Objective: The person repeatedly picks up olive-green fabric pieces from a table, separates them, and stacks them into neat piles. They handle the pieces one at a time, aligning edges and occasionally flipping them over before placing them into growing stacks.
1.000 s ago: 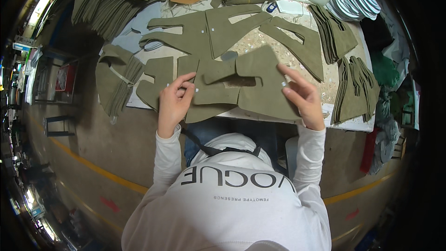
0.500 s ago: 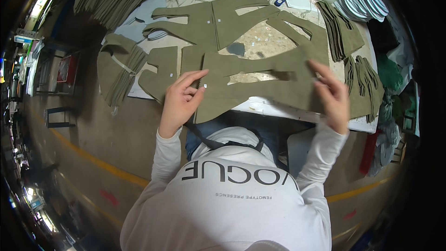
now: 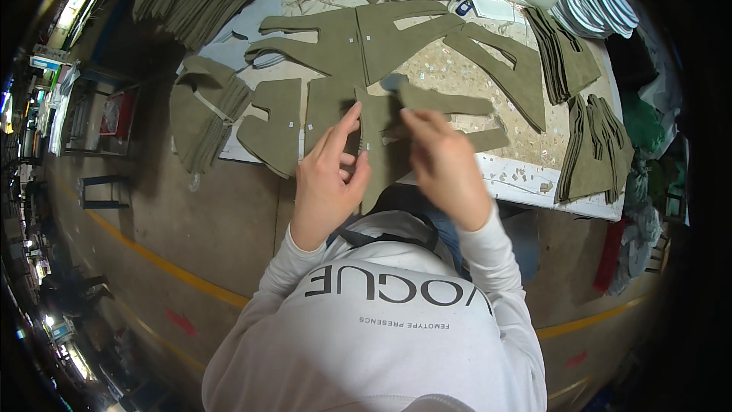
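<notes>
Since the earlier frame, right hand [image 3: 451, 172] shifts left, from the right end of the near piece [image 3: 372, 181] to its middle; the piece's two strips now show with free ends pointing right. Left hand [image 3: 332, 183] stays about where it was, next to the same upright edge. Left fingers: index out straight, thumb apart from it, the others half curled, nothing visibly clamped. Right fingers: blurred and bent down at the olive material; can't tell if they pinch it. Near piece sits center, at the near side of the table [image 3: 499, 170], between and partly under the hands; its near tip looks to overhang the edge. Progress, my read: the far left panel [image 3: 316, 52] and far right panel [image 3: 400, 49] lie flat side by side, as do the right panel [image 3: 526, 88] and the left panel [image 3: 273, 116], so those look laid out. Near piece doesn't look settled: partly lifted or doubled, lie unclear. Plenty is left in piles: banded bundle [image 3: 200, 111] at left, far-left stack [image 3: 194, 0], slotted stack [image 3: 563, 61] and near-right stack [image 3: 596, 149]. Can't tell whether those are finished or waiting.
</notes>
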A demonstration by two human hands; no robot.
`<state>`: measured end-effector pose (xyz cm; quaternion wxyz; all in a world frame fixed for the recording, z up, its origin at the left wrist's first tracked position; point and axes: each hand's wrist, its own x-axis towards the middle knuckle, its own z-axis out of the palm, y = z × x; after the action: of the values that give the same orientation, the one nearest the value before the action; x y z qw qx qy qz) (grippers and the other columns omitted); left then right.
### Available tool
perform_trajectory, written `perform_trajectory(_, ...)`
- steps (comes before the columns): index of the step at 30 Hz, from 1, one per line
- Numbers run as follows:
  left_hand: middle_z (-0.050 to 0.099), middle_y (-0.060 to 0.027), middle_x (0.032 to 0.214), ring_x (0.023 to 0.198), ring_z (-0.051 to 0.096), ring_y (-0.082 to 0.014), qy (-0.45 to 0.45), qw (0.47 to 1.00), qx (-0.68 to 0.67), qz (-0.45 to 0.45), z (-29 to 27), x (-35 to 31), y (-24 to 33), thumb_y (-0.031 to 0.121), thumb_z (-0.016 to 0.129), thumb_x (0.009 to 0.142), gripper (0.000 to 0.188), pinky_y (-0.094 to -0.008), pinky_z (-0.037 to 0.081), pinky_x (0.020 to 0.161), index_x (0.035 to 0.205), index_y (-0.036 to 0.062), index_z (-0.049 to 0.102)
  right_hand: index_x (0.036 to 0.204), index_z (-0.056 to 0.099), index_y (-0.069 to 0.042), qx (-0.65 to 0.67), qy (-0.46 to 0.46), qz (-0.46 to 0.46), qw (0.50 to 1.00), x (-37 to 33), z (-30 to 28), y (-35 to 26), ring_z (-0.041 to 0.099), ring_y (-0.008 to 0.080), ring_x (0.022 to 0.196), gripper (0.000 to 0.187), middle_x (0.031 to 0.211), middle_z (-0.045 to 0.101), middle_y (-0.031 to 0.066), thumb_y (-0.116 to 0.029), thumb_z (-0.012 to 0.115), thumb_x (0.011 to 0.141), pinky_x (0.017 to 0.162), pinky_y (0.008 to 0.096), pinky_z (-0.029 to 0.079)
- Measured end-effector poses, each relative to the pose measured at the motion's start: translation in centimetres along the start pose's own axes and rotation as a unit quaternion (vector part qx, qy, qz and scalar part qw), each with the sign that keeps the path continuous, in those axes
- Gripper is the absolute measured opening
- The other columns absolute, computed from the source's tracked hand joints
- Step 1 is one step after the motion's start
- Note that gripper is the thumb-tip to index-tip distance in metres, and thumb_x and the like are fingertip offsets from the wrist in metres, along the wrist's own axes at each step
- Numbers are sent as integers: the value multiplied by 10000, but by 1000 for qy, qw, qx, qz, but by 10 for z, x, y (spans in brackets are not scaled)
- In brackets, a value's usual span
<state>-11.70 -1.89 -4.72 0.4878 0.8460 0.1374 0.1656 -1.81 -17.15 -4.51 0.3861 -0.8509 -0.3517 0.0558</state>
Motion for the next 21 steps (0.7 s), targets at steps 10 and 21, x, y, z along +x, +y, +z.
perform_trajectory(10,640,-234,1195,757,731,-229,-1,999,-51,15,5,-2,0,-17,599,859,683,-291,587,602,1487,43,338,1261,585,31,144,50,-34,988,-6,28,-23,665,345,836,409,1154,606,199,16,611,853,712,350,532)
perform_trajectory(21,624,-179,1231,821,705,-160,-38,985,-161,-41,-11,7,-1,-36,480,951,498,-247,579,700,1440,28,418,1151,618,59,56,-12,-113,992,23,-12,-5,636,428,858,408,1065,605,244,47,585,744,777,462,519)
